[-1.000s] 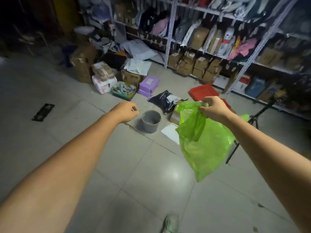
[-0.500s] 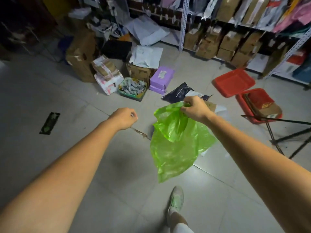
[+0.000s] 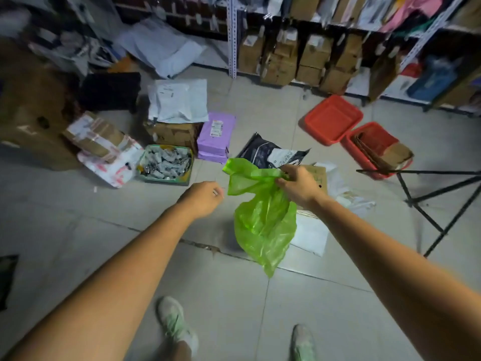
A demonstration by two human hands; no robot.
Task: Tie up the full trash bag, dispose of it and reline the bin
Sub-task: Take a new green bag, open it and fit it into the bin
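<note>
Bag (image 3: 264,225) looks like a fresh liner, so I'd guess tying and dumping are done and only relining is left. Can't see the bin. It hangs just this side of the purple parcel (image 3: 216,136): thin, see-through green plastic, crinkly and limp. Right hand (image 3: 299,186) fingers pinch its rim, left hand (image 3: 204,198) fingers are curled on nothing visible.

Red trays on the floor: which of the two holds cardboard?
The red tray nearest the black tripod: brown cardboard pieces lie in it. The other red tray, closer to the shelves, shows only its red surface.
</note>
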